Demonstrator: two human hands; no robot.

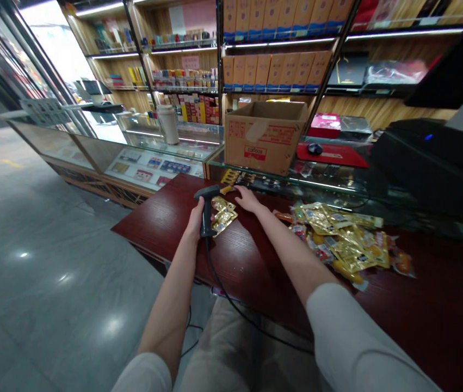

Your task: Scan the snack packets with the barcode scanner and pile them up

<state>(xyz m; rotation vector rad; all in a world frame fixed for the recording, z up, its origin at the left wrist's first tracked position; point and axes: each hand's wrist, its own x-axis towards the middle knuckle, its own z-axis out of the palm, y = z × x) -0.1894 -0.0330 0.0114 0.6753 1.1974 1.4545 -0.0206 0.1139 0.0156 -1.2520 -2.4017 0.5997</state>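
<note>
Cardboard box point(261, 142) on glass counter point(316, 187); white cup point(168, 125); mouse point(315, 148) on red mat point(343, 156).

No wording could be read for certain: the red label point(255, 154) on the cardboard carton point(264, 137) was blurred, and the pink sign point(191, 62) beyond its left side was too small, as was lettering on orange boxes point(275, 72) behind it.

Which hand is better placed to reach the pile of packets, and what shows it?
Probably the right hand: it lies nearer the pile of packets, though close to a small packet. The left hand is farther away, wrapped around the scanner.
</note>
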